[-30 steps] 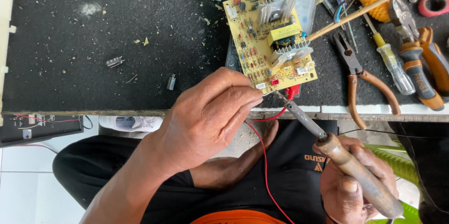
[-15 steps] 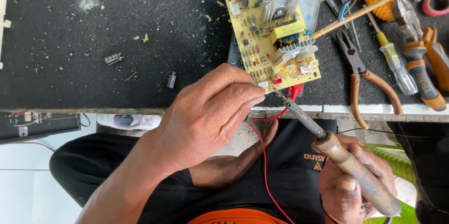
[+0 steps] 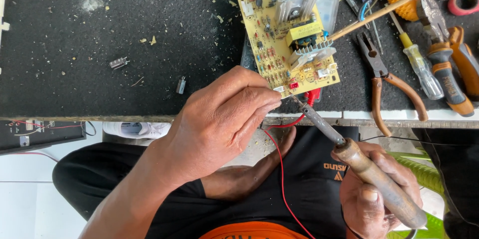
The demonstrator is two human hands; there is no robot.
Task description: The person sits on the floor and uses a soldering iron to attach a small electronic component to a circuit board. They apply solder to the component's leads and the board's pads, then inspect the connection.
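Note:
A yellow circuit board [image 3: 287, 36] with heat sinks and a capacitor lies tilted on the black bench mat [image 3: 100, 44], partly over a clear plastic lid. My left hand [image 3: 224, 119] pinches a thin red wire [image 3: 282, 169] at the board's near edge, its fingertips touching the board's corner. My right hand [image 3: 371, 196] grips the wooden handle of a soldering iron [image 3: 359, 166]. The iron's tip meets the board's near edge right beside my left fingertips. The red wire hangs down over my lap.
Pliers with brown handles [image 3: 381, 76], a yellow-handled screwdriver [image 3: 419, 66], cutters with orange-black grips [image 3: 444, 64] and a red tape roll [image 3: 464, 3] lie at the right. Small loose components [image 3: 119, 62] and scraps dot the mat. A black box with wires [image 3: 37, 134] sits lower left.
The view has shifted slightly. Both hands, the iron and the board keep nearly the same positions, with the iron tip staying at the board's near edge.

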